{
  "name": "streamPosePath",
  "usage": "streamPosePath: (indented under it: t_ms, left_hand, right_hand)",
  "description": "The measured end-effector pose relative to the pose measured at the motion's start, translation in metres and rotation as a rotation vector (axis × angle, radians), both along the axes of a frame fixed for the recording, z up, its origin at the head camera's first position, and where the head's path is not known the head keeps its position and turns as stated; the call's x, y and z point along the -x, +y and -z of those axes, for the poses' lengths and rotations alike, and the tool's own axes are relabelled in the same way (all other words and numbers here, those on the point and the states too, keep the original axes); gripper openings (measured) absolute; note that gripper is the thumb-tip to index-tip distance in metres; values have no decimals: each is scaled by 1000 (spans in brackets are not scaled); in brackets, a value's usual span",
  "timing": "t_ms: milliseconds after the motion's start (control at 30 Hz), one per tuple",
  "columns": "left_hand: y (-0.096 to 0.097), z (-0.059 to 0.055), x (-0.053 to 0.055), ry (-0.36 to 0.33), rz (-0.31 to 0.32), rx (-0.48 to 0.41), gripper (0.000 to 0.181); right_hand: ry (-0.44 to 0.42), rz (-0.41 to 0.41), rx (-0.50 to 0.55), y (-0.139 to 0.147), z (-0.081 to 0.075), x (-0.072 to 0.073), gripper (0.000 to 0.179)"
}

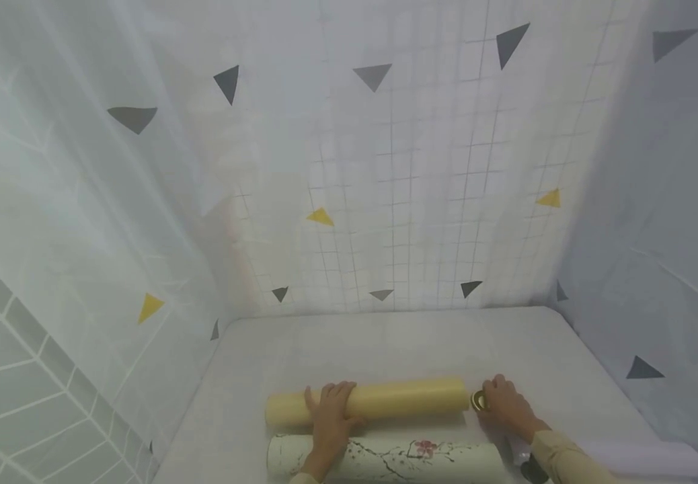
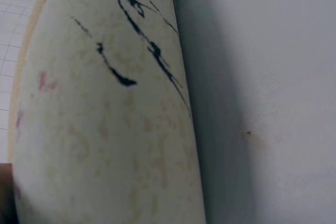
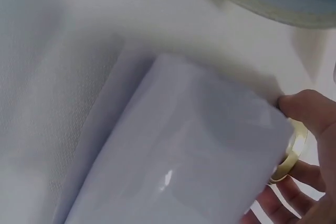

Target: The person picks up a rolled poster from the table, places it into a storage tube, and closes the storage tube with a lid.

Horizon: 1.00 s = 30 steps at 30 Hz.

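Note:
In the head view my left hand (image 1: 331, 417) lies across a yellow wallpaper roll (image 1: 409, 398), fingers over its top and thumb on the near side. Past that roll's right end, my right hand (image 1: 506, 407) holds a small gold ring-shaped thing (image 1: 479, 401), perhaps a roll of tape. The right wrist view shows the gold ring (image 3: 290, 156) between the thumb and fingers, partly hidden by a glossy white roll (image 3: 184, 140). A cream roll printed with blossom branches (image 1: 446, 460) lies under my left forearm; the left wrist view shows its printed side (image 2: 105, 129) close up.
The glossy white roll (image 1: 645, 457) lies at the right of the white table (image 1: 385, 343), beneath my right forearm. A small dark thing (image 1: 533, 470) sits by its left end. Fabric walls with triangle prints (image 1: 373, 168) enclose the table on several sides.

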<state>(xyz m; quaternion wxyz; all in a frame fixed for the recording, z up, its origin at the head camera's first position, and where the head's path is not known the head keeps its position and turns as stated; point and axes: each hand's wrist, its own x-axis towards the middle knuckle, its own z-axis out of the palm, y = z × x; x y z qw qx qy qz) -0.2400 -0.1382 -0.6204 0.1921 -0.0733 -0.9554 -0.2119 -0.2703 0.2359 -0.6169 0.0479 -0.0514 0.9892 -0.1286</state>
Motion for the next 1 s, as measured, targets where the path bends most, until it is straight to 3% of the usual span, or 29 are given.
streamPosePath:
  t_ms: [200,400,667,800,1000]
  left_hand:
    - [-1,2,0,46,12,4,74]
    - [-2,1,1,34,11,-8,76]
    - [-3,2,0,51,10,14,75]
    - [-3,2,-1,43,17,-9,76]
    - [-2,1,-2,46,19,-14,76]
  right_hand:
    - [49,-37,57,2,-5,-2,44]
    - [92,-60,84,-5,-15,-2,52]
    - [185,-97,124,-16,-13,-5,8]
    - [199,-104,132,-18,-10,-7,7]
    - [153,-81,133,-18,-5,-6,8]
